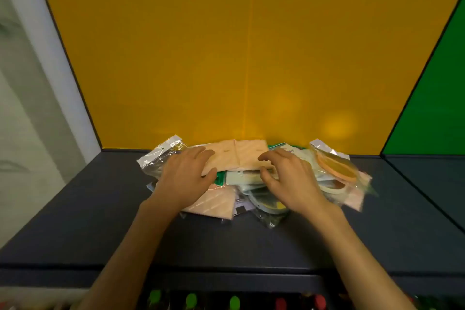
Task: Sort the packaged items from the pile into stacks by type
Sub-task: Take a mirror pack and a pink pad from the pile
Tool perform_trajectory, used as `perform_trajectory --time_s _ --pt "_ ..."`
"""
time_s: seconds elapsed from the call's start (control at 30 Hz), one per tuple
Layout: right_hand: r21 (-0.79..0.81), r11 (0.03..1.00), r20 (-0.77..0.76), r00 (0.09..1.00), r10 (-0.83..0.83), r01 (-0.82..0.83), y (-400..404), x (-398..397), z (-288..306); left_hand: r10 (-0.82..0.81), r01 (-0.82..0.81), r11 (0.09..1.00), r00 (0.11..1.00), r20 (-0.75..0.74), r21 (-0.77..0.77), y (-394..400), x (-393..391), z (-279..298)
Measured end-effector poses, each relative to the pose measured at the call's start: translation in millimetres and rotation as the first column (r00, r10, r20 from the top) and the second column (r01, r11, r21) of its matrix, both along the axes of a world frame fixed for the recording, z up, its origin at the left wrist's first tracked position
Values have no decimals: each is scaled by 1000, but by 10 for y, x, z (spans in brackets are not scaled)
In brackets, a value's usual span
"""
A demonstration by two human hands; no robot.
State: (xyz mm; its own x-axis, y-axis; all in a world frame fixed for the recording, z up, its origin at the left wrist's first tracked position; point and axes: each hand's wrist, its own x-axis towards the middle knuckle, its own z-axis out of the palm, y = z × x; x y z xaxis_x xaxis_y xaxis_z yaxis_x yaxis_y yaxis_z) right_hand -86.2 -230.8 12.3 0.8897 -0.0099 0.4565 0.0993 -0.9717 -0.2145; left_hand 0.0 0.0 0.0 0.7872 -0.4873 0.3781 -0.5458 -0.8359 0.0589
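The pile of clear-plastic packaged items (pixel 254 181) lies at the far middle of the dark grey surface (pixel 88 221), close against the foot of the yellow back panel (pixel 239 58). In the head view, the one view given, both bare forearms reach forward from the bottom edge.

The left hand (pixel 185 178) rests palm down on the left part of the pile, fingers spread over the left end of a flat peach-coloured quilted pad in a clear bag (pixel 236 155) that lies on top. Its thumb sits at the pad's near edge, so the grip looks loosely closed on that pad.

The right hand (pixel 289 178) arches over the pad's right end with fingers curled down and thumb below; whether its grip actually pinches the pad or only touches it I cannot tell.

A second peach quilted pad (pixel 216 205) lies at the near left of the pile. An orange ring in a clear bag (pixel 337 166) lies on the right side, and a silvery crinkled bag (pixel 161 153) sticks out at the far left. A green panel (pixel 432 95) stands at the right.
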Motion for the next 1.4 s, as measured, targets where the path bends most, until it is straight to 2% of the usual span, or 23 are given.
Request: perform_trajectory --time_s 0.17,0.27,0.43,0.57,0.67,0.8,0.87,1.0,1.2,1.27,1.4 --pt "-14 1000 -6 1000 -17 17 -21 207 18 72 -72 997 988 -137 1 103 223 -153" --pt "-28 1000 2 1000 -1 1 13 339 15 58 -63 998 972 -230 -14 170 294 -258" --pt "-59 998 -16 999 37 -38 107 553 -54 -25 -44 983 931 -363 -181 275 308 -362" --pt "-78 997 -81 996 23 -30 197 683 -112 -95 -60 934 910 -405 -352 402 360 -408" --pt "-121 993 -104 994 -23 10 309 757 -141 -45 -139 899 914 -403 -415 443 387 -442" --pt "-159 985 -169 982 -88 61 469 851 -183 50 -271 800 919 -390 -535 450 387 -409" --pt "-152 986 -168 981 -98 72 523 878 -212 104 -319 777 915 -390 -542 463 398 -379" --pt "-152 984 -170 978 -117 92 579 901 -233 148 -440 664 870 -471 -604 502 450 -344" --pt "-138 987 -214 971 -109 80 581 929 -233 221 -587 560 786 -577 -585 523 424 -265" --pt "-131 988 -233 967 -106 77 591 945 -229 241 -623 565 752 -614 -541 593 456 -263" --pt "-125 989 -257 960 -110 80 610 970 -212 251 -636 634 708 -661 -440 781 490 -259"
